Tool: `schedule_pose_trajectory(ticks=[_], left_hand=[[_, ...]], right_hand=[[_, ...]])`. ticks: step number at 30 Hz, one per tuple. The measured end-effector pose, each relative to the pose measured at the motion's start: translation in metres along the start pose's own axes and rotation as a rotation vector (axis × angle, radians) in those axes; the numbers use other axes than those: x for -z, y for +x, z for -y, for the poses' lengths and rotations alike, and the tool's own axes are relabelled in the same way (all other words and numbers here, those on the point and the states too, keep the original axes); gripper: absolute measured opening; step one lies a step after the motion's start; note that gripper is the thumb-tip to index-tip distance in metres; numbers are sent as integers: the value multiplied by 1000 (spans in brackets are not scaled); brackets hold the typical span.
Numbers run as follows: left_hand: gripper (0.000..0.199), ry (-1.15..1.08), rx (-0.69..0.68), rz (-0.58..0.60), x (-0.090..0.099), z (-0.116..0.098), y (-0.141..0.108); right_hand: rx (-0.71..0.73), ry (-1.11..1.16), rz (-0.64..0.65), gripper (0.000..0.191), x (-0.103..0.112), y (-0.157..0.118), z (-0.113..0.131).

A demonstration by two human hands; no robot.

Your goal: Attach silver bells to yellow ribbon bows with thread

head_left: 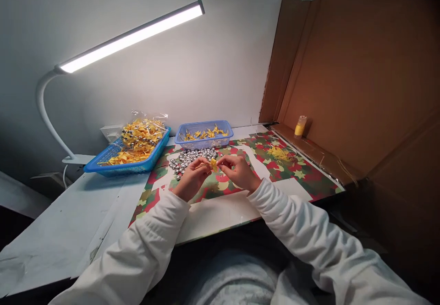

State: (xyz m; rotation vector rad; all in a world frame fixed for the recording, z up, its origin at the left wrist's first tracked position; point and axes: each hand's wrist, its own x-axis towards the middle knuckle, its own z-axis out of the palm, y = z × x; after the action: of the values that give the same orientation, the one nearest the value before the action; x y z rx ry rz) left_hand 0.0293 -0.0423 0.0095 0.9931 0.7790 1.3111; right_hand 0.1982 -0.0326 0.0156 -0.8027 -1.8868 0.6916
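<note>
Both my hands meet over the camouflage-patterned table cover (295, 179), fingers pinched around a small yellow piece (214, 165) that looks like ribbon or a petal. My left hand (193, 177) grips its left side, and my right hand (239, 171) closes on its right side. Whether a bead or thread is also between the fingertips is too small to tell. Just behind my left hand lies a spread of shiny silver beads (192, 157). Beyond them stands a light-blue basket (204, 125) with several yellow pieces in it.
On the left, a blue tray (118, 169) holds a heap of yellow pieces (140, 140) and a clear bag. A lit lamp (134, 37) reaches over from the left. At right are yellow threads (282, 154), a small yellow-filled bottle (300, 127) and a cardboard wall (360, 76).
</note>
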Motion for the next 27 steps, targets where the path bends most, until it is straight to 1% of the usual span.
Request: schedule_pose_trajectory(ticks=[2,4,7,10,14,17,21,24,27], left_hand=[[23,25,-10,32,-5,-11,-5],[24,35,-18,61,-10,-26,-7],[27,79,-78,83,-17,-50,-3],[29,126,-135,83,-23,-71,12],[30,133,-220,95,-29,-89,38],[28,116,-257,105,-32,-95,57],[35,112,-261,98,-31,-95,77],[38,121,-210,84,-26,-93,88],[38,95,-130,77,-22,-88,98]], right_hand=[[30,14,33,13,10,4,14],[54,32,38,12,19,12,27],[89,82,51,12,31,31,41],[127,174,6,12,35,55,46],[127,440,-74,10,33,83,45],[107,555,-113,11,32,98,41],[94,558,-129,13,31,112,30],[72,559,-138,12,29,119,19],[28,549,-160,11,26,122,9]])
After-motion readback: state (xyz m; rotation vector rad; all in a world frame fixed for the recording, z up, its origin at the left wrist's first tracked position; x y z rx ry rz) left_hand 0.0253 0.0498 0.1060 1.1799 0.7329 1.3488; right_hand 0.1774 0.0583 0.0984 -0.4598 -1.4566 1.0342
